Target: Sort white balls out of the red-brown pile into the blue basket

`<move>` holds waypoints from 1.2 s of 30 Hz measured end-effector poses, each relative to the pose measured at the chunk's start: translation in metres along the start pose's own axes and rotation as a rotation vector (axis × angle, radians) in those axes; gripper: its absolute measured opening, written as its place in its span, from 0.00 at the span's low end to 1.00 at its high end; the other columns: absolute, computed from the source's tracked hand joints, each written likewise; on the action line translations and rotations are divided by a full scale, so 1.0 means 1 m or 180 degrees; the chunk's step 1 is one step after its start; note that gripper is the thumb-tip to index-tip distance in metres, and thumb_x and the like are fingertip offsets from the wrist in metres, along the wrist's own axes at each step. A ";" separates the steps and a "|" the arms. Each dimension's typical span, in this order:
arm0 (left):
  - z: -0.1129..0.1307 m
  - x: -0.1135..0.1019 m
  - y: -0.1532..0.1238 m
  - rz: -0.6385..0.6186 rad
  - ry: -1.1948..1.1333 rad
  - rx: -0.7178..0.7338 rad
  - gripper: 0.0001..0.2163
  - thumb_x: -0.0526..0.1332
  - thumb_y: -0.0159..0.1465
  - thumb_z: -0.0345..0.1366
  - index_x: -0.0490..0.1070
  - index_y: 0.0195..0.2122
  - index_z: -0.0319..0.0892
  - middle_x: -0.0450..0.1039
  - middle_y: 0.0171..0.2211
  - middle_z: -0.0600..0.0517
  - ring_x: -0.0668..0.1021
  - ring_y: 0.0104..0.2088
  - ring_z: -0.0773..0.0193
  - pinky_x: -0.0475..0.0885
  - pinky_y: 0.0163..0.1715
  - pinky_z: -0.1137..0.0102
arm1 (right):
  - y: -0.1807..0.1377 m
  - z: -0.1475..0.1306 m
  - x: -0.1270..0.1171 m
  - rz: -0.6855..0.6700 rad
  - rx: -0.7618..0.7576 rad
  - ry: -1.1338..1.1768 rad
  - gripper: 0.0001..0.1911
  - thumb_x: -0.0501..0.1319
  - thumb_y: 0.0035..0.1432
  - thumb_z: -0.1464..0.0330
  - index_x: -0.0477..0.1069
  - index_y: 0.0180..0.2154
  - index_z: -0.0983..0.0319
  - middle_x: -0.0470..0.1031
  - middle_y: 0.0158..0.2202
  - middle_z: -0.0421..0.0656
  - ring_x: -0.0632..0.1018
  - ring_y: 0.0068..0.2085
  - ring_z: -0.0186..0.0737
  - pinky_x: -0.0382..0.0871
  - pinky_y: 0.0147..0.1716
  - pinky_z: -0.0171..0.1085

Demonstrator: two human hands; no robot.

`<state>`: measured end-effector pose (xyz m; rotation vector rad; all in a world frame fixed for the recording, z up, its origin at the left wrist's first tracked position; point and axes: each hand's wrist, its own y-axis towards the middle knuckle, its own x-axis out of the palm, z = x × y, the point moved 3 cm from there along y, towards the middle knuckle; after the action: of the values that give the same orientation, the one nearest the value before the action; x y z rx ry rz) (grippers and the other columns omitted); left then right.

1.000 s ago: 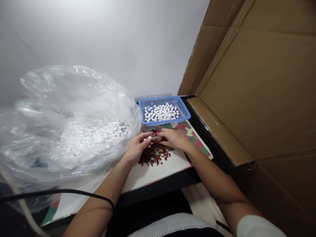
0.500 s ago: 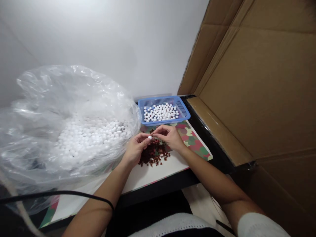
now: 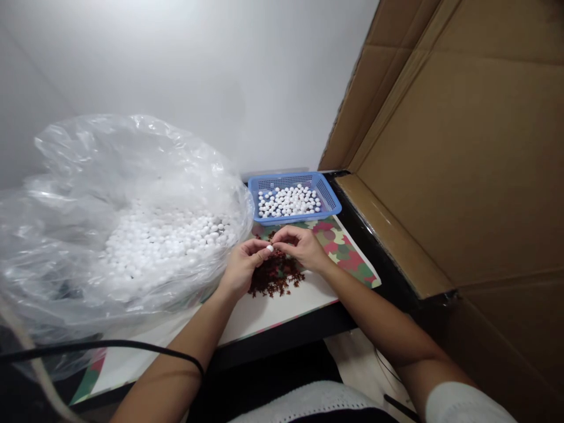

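Observation:
Between the thumb and fingers of my left hand (image 3: pixel 244 265) is a small white ball (image 3: pixel 269 249). My right hand (image 3: pixel 304 248) pinches right beside the ball, its fingertips close to it; whatever they hold is too small and covered to make out. Below both hands lies a heap of small reddish-brown, star-like pieces (image 3: pixel 277 276) on a sheet with a white area and a camouflage pattern (image 3: pixel 352 252). Behind the hands, a blue plastic basket (image 3: pixel 294 221) holds many white balls.
A large clear plastic bag (image 3: pixel 145 141) full of white balls spreads over the left side. Cardboard (image 3: pixel 476 164) rises at the right, and a pale wall (image 3: pixel 198 64) stands behind. A black cable (image 3: pixel 110 344) crosses over my left forearm.
My right fingertips have come slightly nearer the white ball in my left hand. The view has shifted a little; otherwise things stay where they were.

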<state>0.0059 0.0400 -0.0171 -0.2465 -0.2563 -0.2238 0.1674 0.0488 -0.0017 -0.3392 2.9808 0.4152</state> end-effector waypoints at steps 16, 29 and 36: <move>0.003 0.001 0.000 0.0015 -0.0132 -0.0096 0.16 0.71 0.51 0.41 0.68 0.35 0.41 0.75 0.27 0.54 0.73 0.27 0.69 0.64 0.30 0.73 | 0.000 -0.011 0.005 -0.0153 -0.0339 -0.0371 0.08 0.67 0.53 0.65 0.73 0.33 0.61 0.77 0.38 0.44 0.77 0.40 0.40 0.71 0.41 0.38; 0.005 0.001 -0.001 0.0005 0.0458 0.0188 0.14 0.68 0.53 0.38 0.66 0.35 0.42 0.72 0.33 0.55 0.79 0.37 0.63 0.70 0.41 0.67 | 0.004 0.026 -0.017 -0.0831 0.0039 -0.2044 0.07 0.61 0.57 0.75 0.77 0.37 0.62 0.68 0.33 0.42 0.71 0.32 0.34 0.63 0.34 0.33; 0.005 0.001 0.001 -0.0007 0.0520 0.0098 0.13 0.70 0.51 0.41 0.74 0.33 0.40 0.75 0.25 0.53 0.76 0.27 0.66 0.70 0.32 0.70 | 0.002 0.020 -0.009 -0.0744 -0.0199 -0.2334 0.05 0.61 0.56 0.76 0.75 0.33 0.62 0.70 0.35 0.42 0.72 0.34 0.35 0.63 0.34 0.33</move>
<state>0.0061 0.0421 -0.0127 -0.1964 -0.0982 -0.2408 0.1774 0.0585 -0.0187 -0.4229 2.1929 0.4781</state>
